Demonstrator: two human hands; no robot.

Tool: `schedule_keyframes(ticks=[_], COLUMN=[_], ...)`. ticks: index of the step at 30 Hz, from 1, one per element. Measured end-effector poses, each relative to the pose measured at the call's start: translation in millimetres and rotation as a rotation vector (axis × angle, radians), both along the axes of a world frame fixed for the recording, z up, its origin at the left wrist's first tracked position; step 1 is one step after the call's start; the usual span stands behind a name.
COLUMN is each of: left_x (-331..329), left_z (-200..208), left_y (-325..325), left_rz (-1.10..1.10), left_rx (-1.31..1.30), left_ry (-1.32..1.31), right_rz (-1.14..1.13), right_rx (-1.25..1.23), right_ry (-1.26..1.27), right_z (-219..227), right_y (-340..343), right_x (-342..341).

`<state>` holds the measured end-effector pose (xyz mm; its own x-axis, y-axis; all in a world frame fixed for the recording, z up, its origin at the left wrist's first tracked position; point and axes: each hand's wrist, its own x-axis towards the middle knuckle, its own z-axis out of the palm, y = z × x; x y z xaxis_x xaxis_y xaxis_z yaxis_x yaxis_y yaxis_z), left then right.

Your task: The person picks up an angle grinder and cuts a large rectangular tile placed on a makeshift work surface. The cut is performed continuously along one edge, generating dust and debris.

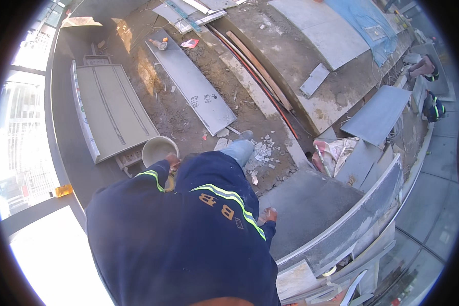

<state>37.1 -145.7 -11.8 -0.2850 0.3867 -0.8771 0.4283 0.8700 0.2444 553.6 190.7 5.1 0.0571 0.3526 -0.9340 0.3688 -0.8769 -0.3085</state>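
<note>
My left hand grips the right rim of a pale round bucket, whose open mouth faces up. My right hand is low at my right side, beside a grey slab. Its fingers are blurred and partly hidden by my sleeve, so what they hold, if anything, does not show. My dark blue jacket with reflective strips covers the lower middle. Beyond it, a boot stands next to broken pale tile pieces.
A long grey panel lies on dirt ahead, with a power tool on its far end. Left is a large framed board. Planks lie in a trench. Right are a crumpled sack, stacked slabs and distant people.
</note>
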Motion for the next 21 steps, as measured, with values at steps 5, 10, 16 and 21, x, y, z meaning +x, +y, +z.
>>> schedule_keyframes(ticks=[5,10,16,21], left_x=[43.5,11.6,-67.3,-108.7], left_z=[-5.3,-23.8,21.6,32.9], left_y=[-40.0,44.3,155.9,151.2], left_rz=[0.634,-0.107,1.178,1.338], left_rx=[-0.008,0.429,0.605,0.525], left_ry=[-0.13,0.327,-0.204,-0.1], right_rz=[0.335,0.622,1.716,2.061], right_rx=[0.118,0.142,0.776,1.045], right_ry=[-0.004,-0.036,-0.016,-0.054], right_z=[-9.0,8.2,8.3,-38.8], right_y=[86.4,166.8,261.5,318.0], right_x=[-53.2,-131.8,-204.6,-234.6])
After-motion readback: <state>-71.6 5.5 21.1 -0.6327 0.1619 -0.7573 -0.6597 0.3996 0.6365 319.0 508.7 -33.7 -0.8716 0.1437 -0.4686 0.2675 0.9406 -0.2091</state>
